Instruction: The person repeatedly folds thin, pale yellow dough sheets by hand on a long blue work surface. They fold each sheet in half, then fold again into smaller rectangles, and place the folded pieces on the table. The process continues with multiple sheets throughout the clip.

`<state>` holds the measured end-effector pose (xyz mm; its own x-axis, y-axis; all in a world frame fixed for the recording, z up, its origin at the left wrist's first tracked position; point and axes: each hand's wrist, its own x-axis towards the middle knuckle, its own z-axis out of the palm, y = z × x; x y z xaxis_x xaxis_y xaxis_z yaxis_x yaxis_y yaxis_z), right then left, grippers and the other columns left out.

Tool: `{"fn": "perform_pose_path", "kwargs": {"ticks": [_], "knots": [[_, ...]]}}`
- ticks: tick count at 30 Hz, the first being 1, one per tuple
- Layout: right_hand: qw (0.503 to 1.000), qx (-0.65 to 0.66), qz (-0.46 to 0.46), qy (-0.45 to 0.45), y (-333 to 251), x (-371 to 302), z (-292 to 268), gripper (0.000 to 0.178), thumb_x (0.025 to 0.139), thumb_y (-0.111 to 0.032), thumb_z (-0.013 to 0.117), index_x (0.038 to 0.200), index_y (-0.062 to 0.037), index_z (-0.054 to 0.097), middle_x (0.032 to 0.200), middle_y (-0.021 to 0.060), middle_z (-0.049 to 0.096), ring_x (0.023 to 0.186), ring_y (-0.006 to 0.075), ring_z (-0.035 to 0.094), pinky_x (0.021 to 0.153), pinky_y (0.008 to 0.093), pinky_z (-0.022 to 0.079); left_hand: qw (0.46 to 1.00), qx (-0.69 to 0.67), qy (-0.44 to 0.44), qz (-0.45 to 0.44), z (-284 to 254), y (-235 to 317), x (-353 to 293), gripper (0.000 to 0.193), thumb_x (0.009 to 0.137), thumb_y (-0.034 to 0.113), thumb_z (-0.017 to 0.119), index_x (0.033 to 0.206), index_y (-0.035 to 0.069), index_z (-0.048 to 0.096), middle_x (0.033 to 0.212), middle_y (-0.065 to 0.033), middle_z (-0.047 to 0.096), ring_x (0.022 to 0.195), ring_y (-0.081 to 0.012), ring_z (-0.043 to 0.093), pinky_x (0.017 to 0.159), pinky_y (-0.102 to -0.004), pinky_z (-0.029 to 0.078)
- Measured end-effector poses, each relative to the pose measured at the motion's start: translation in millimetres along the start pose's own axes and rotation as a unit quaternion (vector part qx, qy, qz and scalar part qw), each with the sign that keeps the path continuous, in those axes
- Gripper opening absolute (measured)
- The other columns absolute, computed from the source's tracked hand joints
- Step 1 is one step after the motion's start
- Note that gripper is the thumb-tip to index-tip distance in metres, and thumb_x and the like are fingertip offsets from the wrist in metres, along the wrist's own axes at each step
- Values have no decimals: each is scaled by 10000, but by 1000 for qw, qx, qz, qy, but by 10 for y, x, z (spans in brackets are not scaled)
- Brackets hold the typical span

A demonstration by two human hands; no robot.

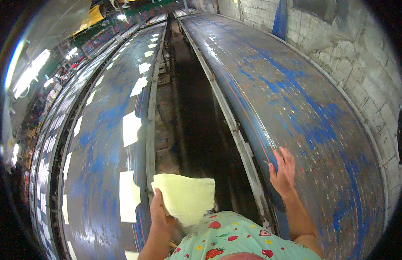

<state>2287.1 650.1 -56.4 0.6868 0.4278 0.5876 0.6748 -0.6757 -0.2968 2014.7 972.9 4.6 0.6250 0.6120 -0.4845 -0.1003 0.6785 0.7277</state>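
My left hand point(159, 211) is closed on pale yellow cut fabric pieces point(186, 195), held in front of my body over the aisle; how many layers there are I cannot tell. The thumb lies along their left edge. Over the near left part of the right-hand long table point(292, 117) is my right hand point(283, 171), fingers stretched out and thumb apart. Whether its fingertips touch the paint-stained surface is unclear. A cut fabric piece point(129, 197) lies flat on the left-hand table, close to my left hand.
More pale pieces point(131, 128) lie in rows along both edges of the left long table point(99, 173). A dark narrow aisle point(188, 108) separates the tables, with metal rails point(227, 113) along their edges. A block wall point(357, 65) borders the right side. Lamps point(32, 71) shine at left.
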Motion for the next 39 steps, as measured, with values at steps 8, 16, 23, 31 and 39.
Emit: {"fn": "perform_pose_path", "kwargs": {"ticks": [8,16,23,31,39], "knots": [[995,-95,16,21,345,1757,1440,503,915,-143,708,1392,-50,580,1531,194,478,1426,423,431,1166,561,335,989,-56,-135,4,347,1060,2216,519,1094,474,453,1369,52,575,1244,-139,699,1084,-298,700,922,-456,582],[956,-199,210,-47,946,2022,2746,596,965,-202,630,1513,-29,472,1604,209,413,1510,424,333,1234,556,243,994,-52,-97,-8,1039,2102,4249,523,1057,483,535,1334,45,604,1233,-144,703,1089,-297,706,936,-451,585],[926,-284,242,-66,1267,2813,3229,666,943,-194,648,1547,-16,430,1650,215,355,1537,426,292,1242,553,235,991,-40,-121,-39,1725,2638,5977,614,1018,550,578,1362,41,594,1278,-155,677,1151,-296,665,1003,-452,541],[946,-247,202,-50,1813,5305,5011,722,933,-199,663,1567,4,383,1661,214,337,1548,421,274,1253,546,221,991,-21,-130,16,2752,3398,8208,621,1015,556,579,1361,41,593,1261,-156,676,1145,-295,663,986,-451,543],[978,-158,54,-123,1800,8173,7078,717,973,-310,662,1562,-1,394,1671,203,322,1555,427,258,1247,576,229,995,-57,-69,37,3395,4405,9812,634,1024,578,546,1354,40,596,1250,-152,680,1118,-290,667,978,-440,540]]}}
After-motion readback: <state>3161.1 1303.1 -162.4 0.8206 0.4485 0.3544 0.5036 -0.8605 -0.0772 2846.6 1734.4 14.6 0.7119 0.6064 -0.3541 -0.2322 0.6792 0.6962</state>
